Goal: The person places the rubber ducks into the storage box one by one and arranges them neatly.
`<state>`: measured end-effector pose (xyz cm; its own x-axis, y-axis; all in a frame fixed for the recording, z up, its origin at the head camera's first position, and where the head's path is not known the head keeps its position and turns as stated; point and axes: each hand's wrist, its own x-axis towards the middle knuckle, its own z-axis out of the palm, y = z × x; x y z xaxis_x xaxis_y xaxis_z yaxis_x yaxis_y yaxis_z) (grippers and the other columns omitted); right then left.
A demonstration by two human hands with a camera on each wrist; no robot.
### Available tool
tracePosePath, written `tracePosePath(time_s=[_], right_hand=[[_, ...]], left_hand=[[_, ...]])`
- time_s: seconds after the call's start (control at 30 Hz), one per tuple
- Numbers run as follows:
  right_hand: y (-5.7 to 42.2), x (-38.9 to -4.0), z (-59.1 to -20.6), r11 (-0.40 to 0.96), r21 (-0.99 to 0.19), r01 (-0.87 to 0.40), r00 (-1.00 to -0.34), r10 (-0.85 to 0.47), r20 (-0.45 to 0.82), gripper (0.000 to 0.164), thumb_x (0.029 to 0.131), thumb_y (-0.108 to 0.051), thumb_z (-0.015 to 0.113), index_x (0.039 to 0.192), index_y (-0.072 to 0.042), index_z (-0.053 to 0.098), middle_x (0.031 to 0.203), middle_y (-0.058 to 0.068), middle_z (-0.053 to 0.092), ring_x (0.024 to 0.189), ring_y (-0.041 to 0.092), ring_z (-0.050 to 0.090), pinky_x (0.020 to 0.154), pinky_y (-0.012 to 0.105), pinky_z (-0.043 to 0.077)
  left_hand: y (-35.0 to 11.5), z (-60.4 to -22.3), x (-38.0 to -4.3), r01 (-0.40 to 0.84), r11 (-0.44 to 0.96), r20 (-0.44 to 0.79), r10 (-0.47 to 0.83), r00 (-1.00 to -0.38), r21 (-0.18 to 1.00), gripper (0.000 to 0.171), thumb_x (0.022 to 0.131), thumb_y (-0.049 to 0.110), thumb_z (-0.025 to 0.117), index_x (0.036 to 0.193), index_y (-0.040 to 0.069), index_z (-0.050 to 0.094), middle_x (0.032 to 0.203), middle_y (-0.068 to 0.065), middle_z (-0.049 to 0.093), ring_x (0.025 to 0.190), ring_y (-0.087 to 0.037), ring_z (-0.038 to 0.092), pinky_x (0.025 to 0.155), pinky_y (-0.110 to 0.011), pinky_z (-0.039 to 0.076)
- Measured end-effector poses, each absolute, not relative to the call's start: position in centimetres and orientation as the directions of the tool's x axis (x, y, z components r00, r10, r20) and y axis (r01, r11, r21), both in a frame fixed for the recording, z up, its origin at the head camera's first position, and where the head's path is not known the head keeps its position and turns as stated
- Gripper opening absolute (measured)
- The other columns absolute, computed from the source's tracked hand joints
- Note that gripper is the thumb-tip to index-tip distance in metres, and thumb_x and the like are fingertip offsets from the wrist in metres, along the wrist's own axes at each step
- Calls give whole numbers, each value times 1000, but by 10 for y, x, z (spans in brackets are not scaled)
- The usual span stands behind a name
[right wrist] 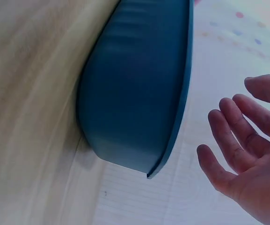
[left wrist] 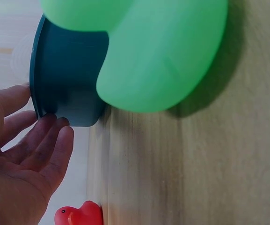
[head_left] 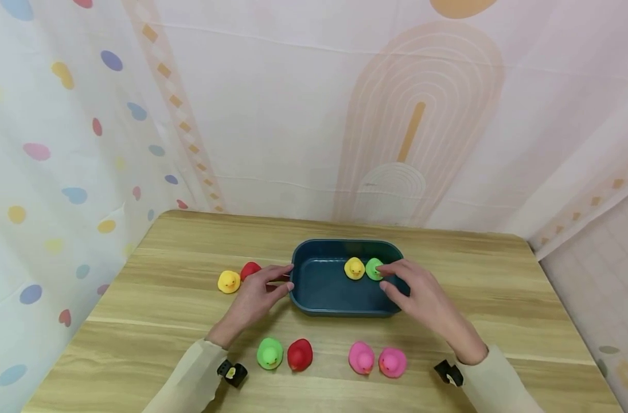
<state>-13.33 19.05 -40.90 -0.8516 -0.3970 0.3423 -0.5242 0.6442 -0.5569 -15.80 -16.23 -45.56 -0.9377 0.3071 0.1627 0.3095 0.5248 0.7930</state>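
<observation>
A dark teal rectangular tub stands on the table. Inside it, toward the right, a yellow rubber duck and a green rubber duck sit side by side. My left hand touches the tub's left end, its fingertips at the rim with the fingers spread in the left wrist view. Over the right end hovers my right hand, close to the green duck and partly covering it from above. In the right wrist view this hand has loose, separated fingers and holds nothing.
Left of the tub are a yellow duck and a red duck, partly behind the left hand. In front stand a green duck, a red duck and two pink ducks. A patterned curtain hangs behind the table.
</observation>
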Motion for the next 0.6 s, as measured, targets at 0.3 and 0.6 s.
tracePosePath(time_s=[0.3, 0.6], right_hand=[[195, -108, -412, 650, -535, -540, -841, -390, 374, 23, 96, -11, 75, 119, -9, 75, 113, 0, 72, 99, 21, 69, 80, 41, 60], [201, -88, -417, 670, -526, -523, -851, -379, 363, 23, 94, -13, 77, 118, -14, 76, 112, -6, 72, 100, 14, 68, 84, 40, 60]], left_hand=[[-164, -455, -157, 307, 536, 164, 299, -940, 786, 45, 98, 11, 73, 140, 1, 63, 133, -16, 67, 113, -30, 69, 91, -38, 60], [-163, -456, -156, 314, 533, 174, 297, -939, 785, 44, 98, 11, 73, 139, 0, 64, 132, -16, 67, 112, -30, 69, 91, -38, 60]])
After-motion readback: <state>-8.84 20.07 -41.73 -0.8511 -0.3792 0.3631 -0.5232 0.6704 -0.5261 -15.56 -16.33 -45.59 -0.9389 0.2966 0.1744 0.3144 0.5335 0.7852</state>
